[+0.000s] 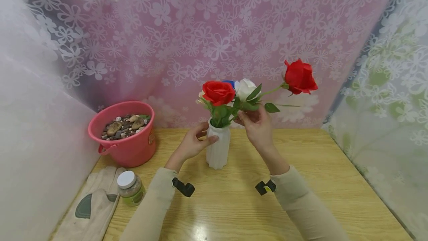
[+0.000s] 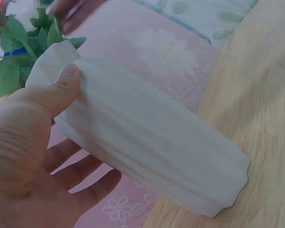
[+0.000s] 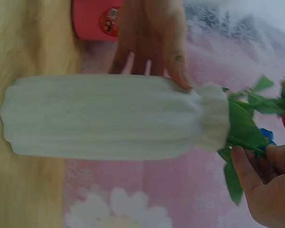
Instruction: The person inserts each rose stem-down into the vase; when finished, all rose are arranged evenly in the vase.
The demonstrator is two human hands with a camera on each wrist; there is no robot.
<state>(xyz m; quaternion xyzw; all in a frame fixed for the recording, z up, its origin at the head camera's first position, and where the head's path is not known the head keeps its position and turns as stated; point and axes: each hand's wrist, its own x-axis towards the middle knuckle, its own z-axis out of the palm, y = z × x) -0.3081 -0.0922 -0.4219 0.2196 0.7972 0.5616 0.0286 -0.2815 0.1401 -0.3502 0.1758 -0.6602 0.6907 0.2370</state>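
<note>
A white ribbed vase point(image 1: 218, 151) stands upright on the wooden table with artificial flowers in its mouth. My left hand point(image 1: 193, 142) holds the vase near its neck, thumb on the front; in the left wrist view the other fingers point(image 2: 92, 183) lie along its far side. Just right of the mouth, my right hand point(image 1: 259, 127) pinches a green stem point(image 3: 249, 146) among leaves. A red rose point(image 1: 300, 77) leans far out to the right above that hand. Over the vase are another red rose point(image 1: 219, 93), a white rose point(image 1: 245, 88) and a partly hidden blue flower point(image 1: 229, 83).
A pink bucket point(image 1: 133, 155) of stones stands at the back left. In front of it are a white-lidded jar point(image 1: 131, 189) and a beige folded cloth item point(image 1: 97, 211). Flower-patterned curtain point(image 1: 200, 29) hangs behind the table's back edge.
</note>
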